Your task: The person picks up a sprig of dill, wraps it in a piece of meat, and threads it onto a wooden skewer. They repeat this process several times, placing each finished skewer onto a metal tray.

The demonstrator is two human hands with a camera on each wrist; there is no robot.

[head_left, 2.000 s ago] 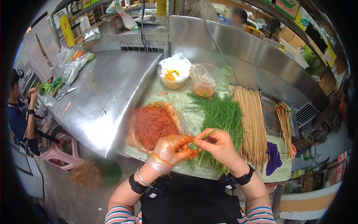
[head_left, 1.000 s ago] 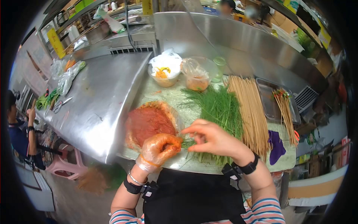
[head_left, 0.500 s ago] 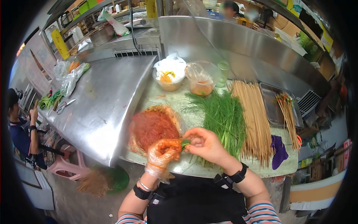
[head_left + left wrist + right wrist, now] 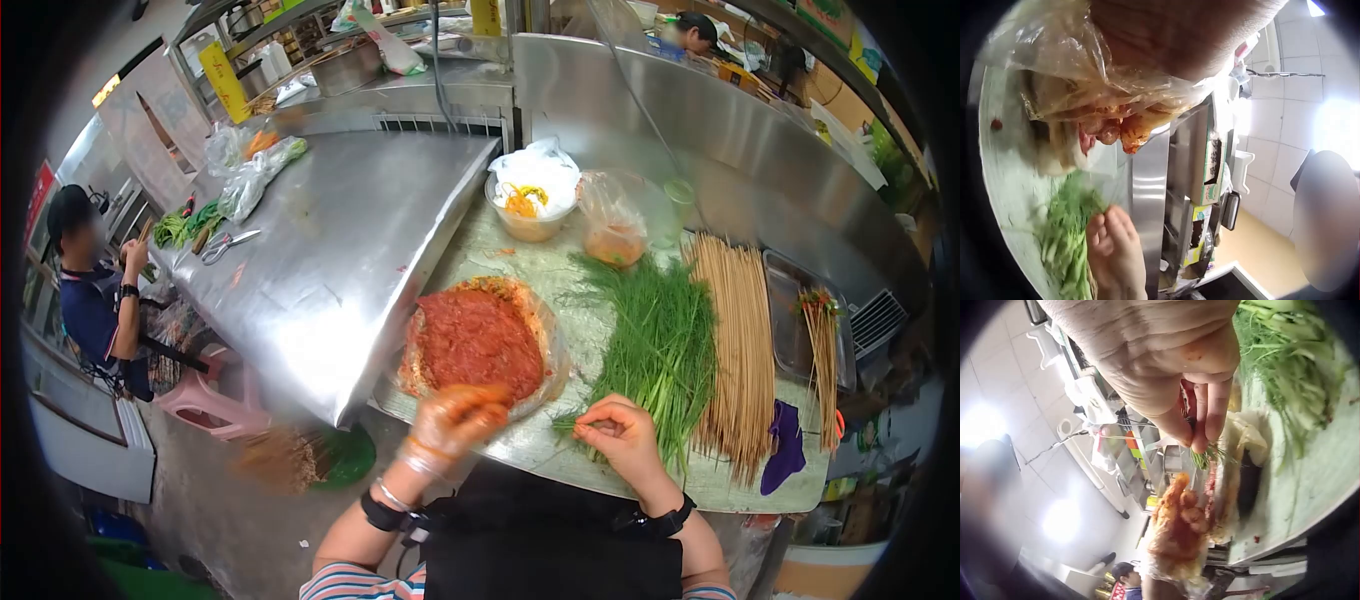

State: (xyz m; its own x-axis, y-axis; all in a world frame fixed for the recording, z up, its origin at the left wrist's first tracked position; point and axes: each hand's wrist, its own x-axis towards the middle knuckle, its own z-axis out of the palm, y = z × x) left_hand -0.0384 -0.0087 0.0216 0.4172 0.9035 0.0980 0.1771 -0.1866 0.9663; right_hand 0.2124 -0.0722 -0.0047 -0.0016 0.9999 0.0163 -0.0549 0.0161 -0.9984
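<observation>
In the head view the left hand point(image 4: 455, 425), in a clear plastic glove smeared orange, is blurred over the near edge of the red meat mixture point(image 4: 480, 340). Its fingers look bent in the right wrist view, where the gloved hand point(image 4: 1179, 528) shows from the front; whether they hold anything is unclear. The bare right hand point(image 4: 620, 440) pinches a small green sprig bundle point(image 4: 566, 422) between thumb and fingertips, just left of the stems of a heap of feathery greens point(image 4: 655, 340). That bundle point(image 4: 1205, 456) pokes out below the fingertips in the right wrist view.
Wooden skewers point(image 4: 735, 350) lie right of the greens, then a metal tray point(image 4: 790, 330), filled skewers point(image 4: 822, 350) and a purple cloth point(image 4: 786, 447). Behind stand a bowl with white plastic point(image 4: 535, 190) and a bagged bowl point(image 4: 613, 235). A steel counter point(image 4: 330, 230) adjoins at left; a seated person point(image 4: 95, 290) is beyond.
The hands, together at the green bundle half a second ago, have parted. My left hand is over the meat's near edge, and my right keeps the greens. The head view has shifted left.
</observation>
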